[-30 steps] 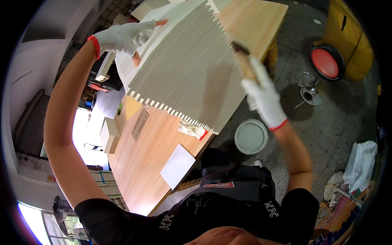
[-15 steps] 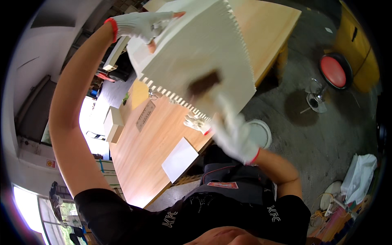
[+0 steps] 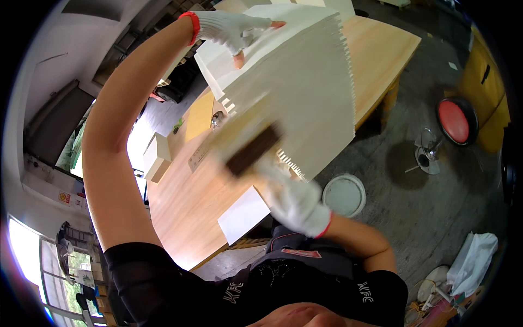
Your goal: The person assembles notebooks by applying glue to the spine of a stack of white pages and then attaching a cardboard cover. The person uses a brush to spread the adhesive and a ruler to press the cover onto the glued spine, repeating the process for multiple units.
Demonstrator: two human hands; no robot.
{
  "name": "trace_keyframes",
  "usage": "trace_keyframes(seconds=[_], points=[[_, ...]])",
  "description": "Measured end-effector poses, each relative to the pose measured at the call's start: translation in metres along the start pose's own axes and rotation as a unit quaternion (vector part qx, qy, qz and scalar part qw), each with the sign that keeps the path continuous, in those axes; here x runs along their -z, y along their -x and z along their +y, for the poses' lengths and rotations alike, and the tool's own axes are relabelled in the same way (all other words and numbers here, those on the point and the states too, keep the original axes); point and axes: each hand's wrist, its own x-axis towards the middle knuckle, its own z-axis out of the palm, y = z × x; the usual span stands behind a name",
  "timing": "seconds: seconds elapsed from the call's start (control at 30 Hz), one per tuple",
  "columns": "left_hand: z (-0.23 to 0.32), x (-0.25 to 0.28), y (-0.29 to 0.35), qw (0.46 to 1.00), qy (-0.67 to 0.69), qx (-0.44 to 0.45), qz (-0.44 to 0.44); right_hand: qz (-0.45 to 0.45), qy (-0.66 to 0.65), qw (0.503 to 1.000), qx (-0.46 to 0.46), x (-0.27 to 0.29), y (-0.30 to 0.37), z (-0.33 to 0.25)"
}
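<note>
My gloved left hand [image 3: 226, 31] is spread at the far end of a fanned stack of pale sheets [image 3: 310, 92]. Its bare thumb and fingertip rest on a white sheet [image 3: 267, 48] lying over the stack, with nothing gripped. Stepped, comb-like edges run along the stack's two sides. My gloved right hand [image 3: 298, 203] is closed around a wide brush [image 3: 253, 150] with a dark head, blurred by motion. The brush is over the stack's near left edge and partly hides it; whether it touches cannot be made out.
The wooden table [image 3: 182, 223] carries a white sheet [image 3: 244, 214], a white block-shaped box [image 3: 157, 157], a metal ruler [image 3: 195, 161] and a yellow sheet [image 3: 200, 117]. On the floor at right are a round white tub [image 3: 344, 195], a red-seated stool [image 3: 455, 122] and a white bag [image 3: 472, 262].
My right hand has swept the brush left and nearer, from over the stack's middle to its near left edge. My left hand stays on the sheets while the whole view shifts slightly.
</note>
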Motion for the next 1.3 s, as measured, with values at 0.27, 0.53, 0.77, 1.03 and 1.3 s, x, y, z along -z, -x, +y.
trace_keyframes(seconds=[0.27,0.53,0.77,1.03,1.3], points=[[-0.011,0.001,-0.004,0.999,0.003,-0.045,-0.007,0.014,-0.044,0.995,-0.087,-0.035,-0.038,0.007],[-0.007,0.005,-0.013,0.998,0.044,-0.049,-0.025,-0.201,0.199,0.925,0.253,0.054,-0.051,0.054],[-0.007,0.009,-0.002,0.999,0.007,0.006,-0.038,-0.276,0.469,0.832,0.105,0.198,-0.155,0.149],[-0.013,0.001,-0.023,0.993,0.057,-0.098,-0.038,-0.123,0.707,0.696,-0.012,0.301,-0.096,0.173],[-0.015,0.004,-0.024,0.999,0.003,-0.035,-0.037,-0.335,0.262,0.890,0.167,0.124,-0.083,0.107]])
